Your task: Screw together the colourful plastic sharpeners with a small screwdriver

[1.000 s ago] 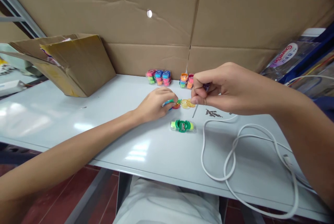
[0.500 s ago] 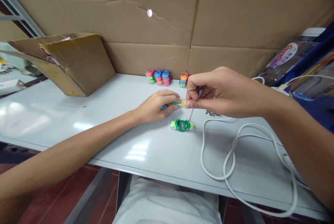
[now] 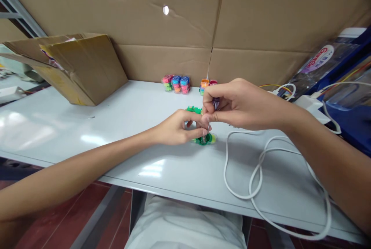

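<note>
My right hand (image 3: pixel 232 104) is closed around a screwdriver (image 3: pixel 216 103) whose thin metal shaft points down. Its tip reaches a green and yellow plastic piece (image 3: pixel 213 139) lying on the table. My left hand (image 3: pixel 179 127) has its thumb and fingers brought together at the shaft and over the piece; whether it pinches the shaft or a small part is too small to tell. Just behind my left hand lie more green parts (image 3: pixel 193 109), partly covered by the fingers.
Stacks of coloured pieces (image 3: pixel 176 84) stand by the cardboard wall (image 3: pixel 162 61). An open cardboard box (image 3: pixel 87 71) is at the left. A looped white cable (image 3: pixel 252 195), a white adapter (image 3: pixel 313 106) and a plastic bottle (image 3: pixel 321 59) are at the right.
My left hand has moved right and nearer me, from the parts behind to the green piece and the shaft. My right hand has shifted slightly left with the screwdriver.
</note>
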